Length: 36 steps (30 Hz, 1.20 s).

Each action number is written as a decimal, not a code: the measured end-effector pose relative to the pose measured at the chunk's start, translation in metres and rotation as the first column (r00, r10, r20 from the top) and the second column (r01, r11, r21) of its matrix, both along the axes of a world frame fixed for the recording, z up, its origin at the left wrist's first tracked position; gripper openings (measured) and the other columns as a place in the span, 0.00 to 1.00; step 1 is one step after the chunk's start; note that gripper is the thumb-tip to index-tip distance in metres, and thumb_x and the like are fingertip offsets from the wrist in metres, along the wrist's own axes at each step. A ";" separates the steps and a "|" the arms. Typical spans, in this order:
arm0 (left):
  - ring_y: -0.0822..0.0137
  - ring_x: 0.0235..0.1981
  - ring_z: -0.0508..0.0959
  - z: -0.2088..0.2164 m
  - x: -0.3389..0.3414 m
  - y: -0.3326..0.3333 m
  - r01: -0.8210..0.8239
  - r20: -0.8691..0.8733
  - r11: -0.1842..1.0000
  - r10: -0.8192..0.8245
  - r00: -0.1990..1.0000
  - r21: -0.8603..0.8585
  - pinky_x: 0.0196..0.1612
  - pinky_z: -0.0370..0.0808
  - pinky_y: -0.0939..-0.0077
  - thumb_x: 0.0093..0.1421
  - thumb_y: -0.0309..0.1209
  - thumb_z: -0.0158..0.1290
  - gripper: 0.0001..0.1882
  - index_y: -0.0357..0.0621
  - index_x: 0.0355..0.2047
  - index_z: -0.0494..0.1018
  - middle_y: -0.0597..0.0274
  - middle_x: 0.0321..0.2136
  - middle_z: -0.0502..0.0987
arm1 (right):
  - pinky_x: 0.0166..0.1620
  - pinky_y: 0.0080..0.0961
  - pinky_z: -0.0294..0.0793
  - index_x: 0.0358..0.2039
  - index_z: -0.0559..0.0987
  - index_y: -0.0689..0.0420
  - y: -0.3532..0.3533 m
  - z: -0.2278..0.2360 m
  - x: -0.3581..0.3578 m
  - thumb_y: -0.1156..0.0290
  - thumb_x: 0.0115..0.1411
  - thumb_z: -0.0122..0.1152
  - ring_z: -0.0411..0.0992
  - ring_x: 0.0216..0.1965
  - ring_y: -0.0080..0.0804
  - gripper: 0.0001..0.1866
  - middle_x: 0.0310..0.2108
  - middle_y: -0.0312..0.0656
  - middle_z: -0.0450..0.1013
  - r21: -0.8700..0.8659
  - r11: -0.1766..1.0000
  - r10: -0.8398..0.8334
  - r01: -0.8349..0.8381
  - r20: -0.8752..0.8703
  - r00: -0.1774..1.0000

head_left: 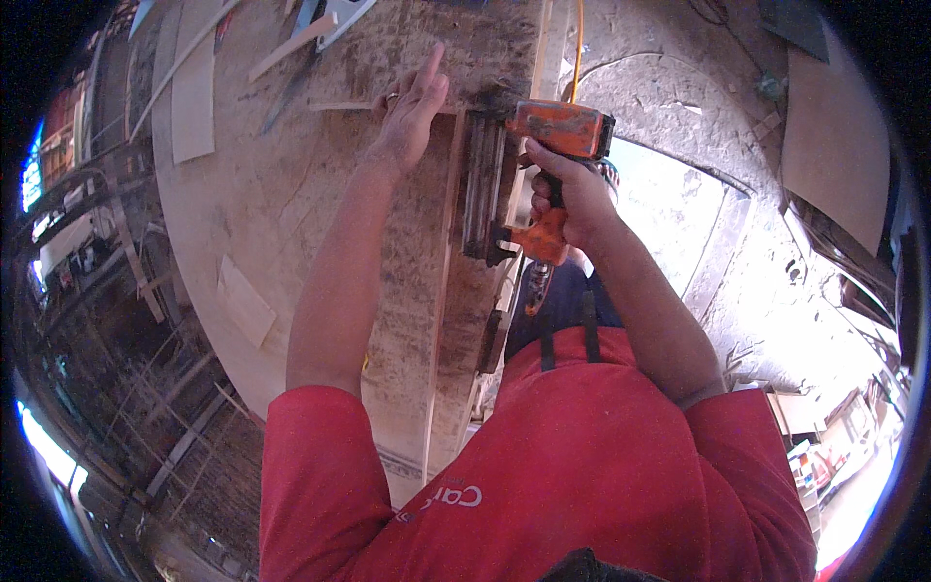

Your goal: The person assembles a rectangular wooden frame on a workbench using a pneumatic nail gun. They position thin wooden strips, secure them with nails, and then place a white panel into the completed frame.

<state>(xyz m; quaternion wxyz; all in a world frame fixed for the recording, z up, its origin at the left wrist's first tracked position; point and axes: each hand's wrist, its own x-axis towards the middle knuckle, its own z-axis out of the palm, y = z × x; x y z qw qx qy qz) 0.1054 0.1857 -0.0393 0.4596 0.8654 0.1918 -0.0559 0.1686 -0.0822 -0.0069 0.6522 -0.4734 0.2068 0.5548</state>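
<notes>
My right hand (574,199) is wrapped round the handle of an orange and black nail gun (558,129). The gun's long dark magazine (482,184) lies over the near right edge of the wooden workbench (378,262), beside a long narrow wood strip (444,291). A metal fitting (538,276) hangs from the gun's handle end. To the left, my left hand (412,116) is flat with fingers stretched out, over a thin wood strip (339,106) that runs crosswise toward the gun's nose. Whether the palm presses on that strip is hidden.
Offcuts lie on the bench: a pale board (194,107), a short stick (291,48) and a thin sheet piece (244,301). An orange hose (579,48) runs along the bench's far right. Large panels (836,145) lean at the right, and scrap wood (800,412) is piled lower right.
</notes>
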 end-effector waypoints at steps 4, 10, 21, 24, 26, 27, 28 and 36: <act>0.54 0.78 0.45 -0.003 0.000 0.001 0.006 0.020 1.000 -0.007 1.000 0.021 0.74 0.25 0.51 0.72 0.67 0.24 0.40 0.67 0.78 0.43 0.56 0.78 0.47 | 0.23 0.27 0.69 0.38 0.81 0.56 0.000 0.001 0.000 0.53 0.65 0.69 0.66 0.16 0.21 0.18 0.18 0.29 0.65 -0.005 1.000 0.006 -0.006 -0.010 1.000; 0.54 0.78 0.44 0.004 0.002 -0.004 -0.010 0.050 0.998 0.013 0.999 -0.067 0.75 0.30 0.53 0.72 0.67 0.26 0.40 0.66 0.78 0.44 0.55 0.78 0.47 | 0.22 0.27 0.70 0.38 0.81 0.57 0.000 0.002 -0.001 0.53 0.65 0.69 0.66 0.16 0.21 0.18 0.17 0.29 0.64 -0.008 1.000 -0.001 0.001 0.013 1.000; 0.53 0.77 0.47 -0.007 0.003 0.003 0.014 0.045 0.999 -0.016 0.999 0.052 0.73 0.32 0.55 0.73 0.66 0.25 0.38 0.69 0.78 0.46 0.52 0.76 0.52 | 0.21 0.26 0.70 0.38 0.81 0.57 0.003 0.008 0.005 0.54 0.66 0.68 0.65 0.16 0.20 0.17 0.17 0.30 0.64 -0.025 0.999 0.026 -0.025 0.030 0.999; 0.54 0.77 0.47 -0.014 0.000 0.004 0.011 0.051 0.998 -0.014 0.999 0.060 0.73 0.33 0.56 0.73 0.65 0.24 0.37 0.71 0.78 0.46 0.52 0.76 0.52 | 0.21 0.25 0.69 0.37 0.80 0.57 0.002 0.008 0.005 0.54 0.66 0.68 0.64 0.16 0.20 0.17 0.18 0.30 0.64 -0.026 0.999 0.046 -0.046 0.025 0.999; 0.54 0.77 0.47 -0.014 -0.001 0.004 0.019 0.050 0.998 -0.022 0.999 0.067 0.73 0.32 0.56 0.73 0.65 0.23 0.37 0.72 0.78 0.45 0.52 0.76 0.52 | 0.21 0.25 0.69 0.37 0.80 0.57 0.001 0.005 0.005 0.54 0.66 0.68 0.64 0.16 0.20 0.17 0.18 0.29 0.64 -0.024 0.998 0.066 -0.065 0.024 0.998; 0.54 0.77 0.47 -0.012 0.000 0.004 0.018 0.037 0.998 -0.020 0.999 0.055 0.73 0.33 0.56 0.73 0.65 0.24 0.37 0.70 0.78 0.45 0.52 0.76 0.51 | 0.21 0.25 0.69 0.37 0.80 0.57 0.001 0.003 0.006 0.54 0.66 0.68 0.64 0.16 0.20 0.17 0.18 0.29 0.65 -0.022 0.997 0.075 -0.075 0.027 0.997; 0.53 0.78 0.46 -0.008 0.000 0.004 0.017 0.025 0.999 -0.018 1.000 0.043 0.74 0.34 0.57 0.74 0.64 0.25 0.37 0.68 0.78 0.45 0.52 0.77 0.50 | 0.21 0.25 0.69 0.37 0.80 0.57 0.000 0.001 0.006 0.54 0.65 0.68 0.64 0.16 0.20 0.17 0.18 0.29 0.65 -0.021 0.996 0.085 -0.084 0.030 0.996; 0.50 0.77 0.47 -0.007 0.004 0.003 -0.003 0.114 0.993 0.017 0.993 -0.116 0.77 0.42 0.61 0.75 0.59 0.35 0.41 0.49 0.78 0.44 0.48 0.77 0.47 | 0.20 0.24 0.65 0.42 0.81 0.55 -0.032 0.012 0.035 0.56 0.66 0.67 0.65 0.15 0.22 0.15 0.18 0.30 0.66 -0.100 0.995 -0.018 0.029 0.108 0.994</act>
